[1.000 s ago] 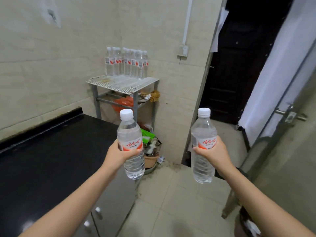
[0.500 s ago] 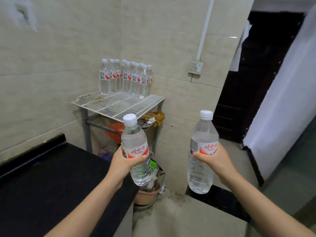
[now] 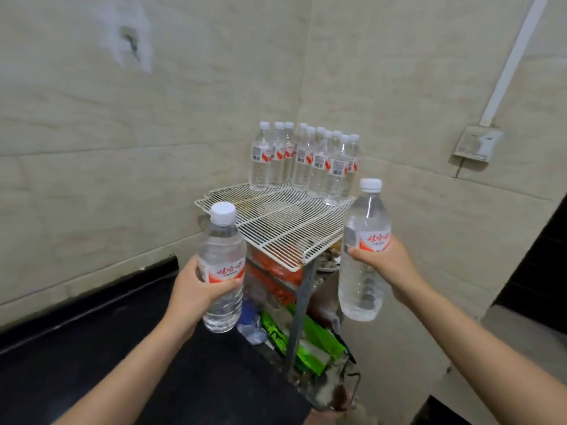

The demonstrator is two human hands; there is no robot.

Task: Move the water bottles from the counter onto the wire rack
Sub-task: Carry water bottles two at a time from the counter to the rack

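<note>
My left hand (image 3: 196,289) grips a clear water bottle (image 3: 222,250) with a white cap and red label, upright, just before the front left corner of the white wire rack (image 3: 276,228). My right hand (image 3: 389,262) grips a second, similar bottle (image 3: 363,240) beside the rack's right edge. Several more bottles (image 3: 306,161) stand in a cluster at the back of the rack's top shelf, against the tiled corner. The front of the shelf is bare wire.
A black counter (image 3: 92,348) runs along the left wall below my left arm. Under the rack lie an orange bag (image 3: 273,271) and green packets (image 3: 310,342). A wall socket (image 3: 477,142) hangs on the right wall; a dark doorway (image 3: 540,265) opens at far right.
The view has closed in on the rack, which now looks larger and nearer. Both hands still hold their bottles and have come up level with the shelf's front.
</note>
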